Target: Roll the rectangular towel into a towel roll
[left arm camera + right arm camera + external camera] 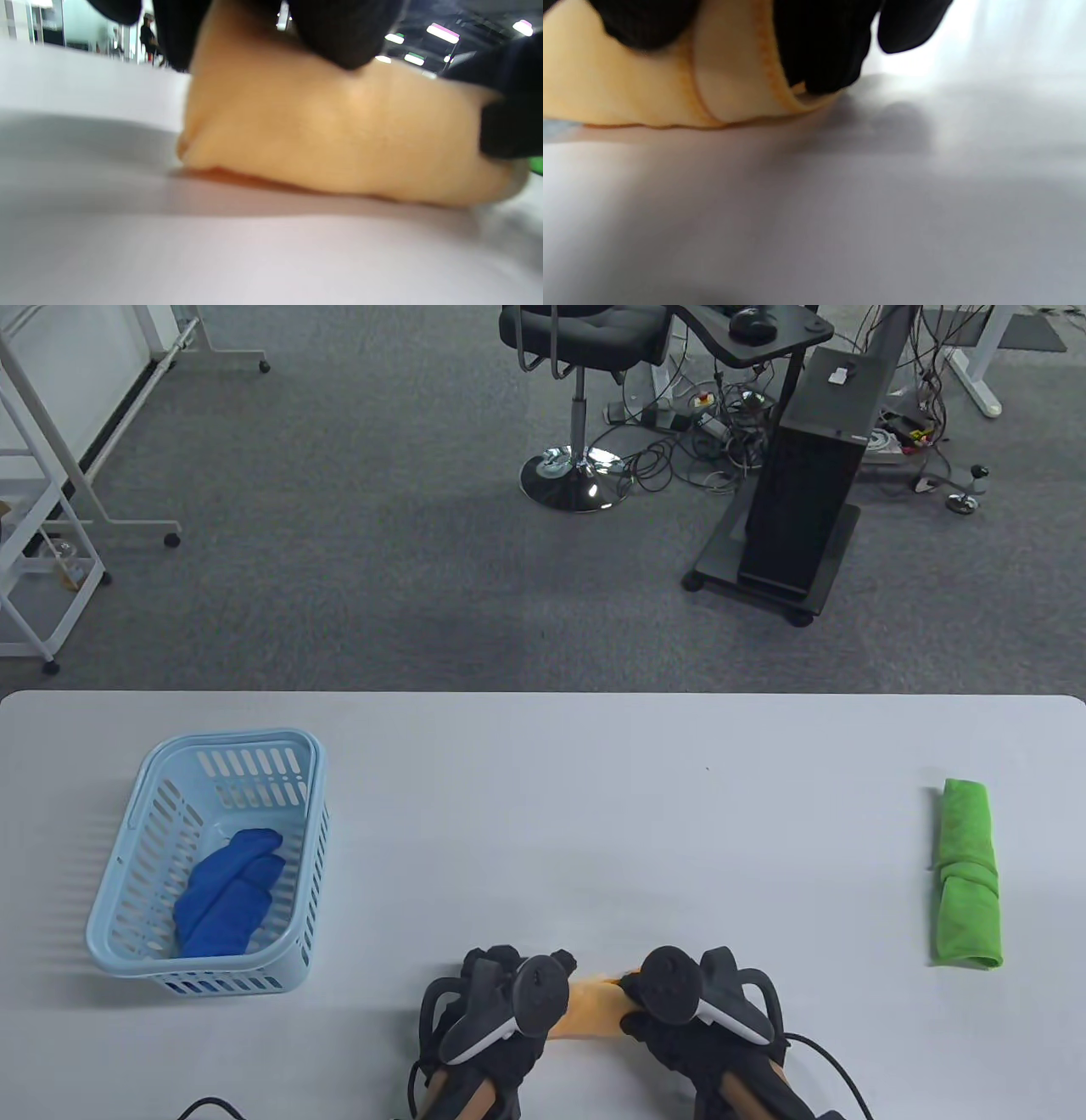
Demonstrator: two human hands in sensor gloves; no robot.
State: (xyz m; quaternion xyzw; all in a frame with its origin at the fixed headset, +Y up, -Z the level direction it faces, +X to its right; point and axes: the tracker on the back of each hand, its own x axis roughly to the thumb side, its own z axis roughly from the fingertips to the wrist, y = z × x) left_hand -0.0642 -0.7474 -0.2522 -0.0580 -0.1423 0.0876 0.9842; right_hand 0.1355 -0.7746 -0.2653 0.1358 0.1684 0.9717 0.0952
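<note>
An orange towel [594, 1008], rolled into a thick roll, lies on the white table [543, 831] near the front edge. My left hand [509, 1010] grips its left end and my right hand [670, 1010] grips its right end, fingers curled over the top. In the left wrist view the orange towel [331, 140] fills the frame, with black fingers [343, 34] pressing on it from above. The right wrist view shows the stitched edge of the orange towel [729, 84] wrapped under my fingertips [818, 55]. Most of the roll is hidden under the hands and trackers in the table view.
A light blue basket [153, 916] at the left holds a crumpled blue towel [225, 891]. A rolled green towel [965, 872] lies at the far right. Bare table spreads between them and beyond the hands.
</note>
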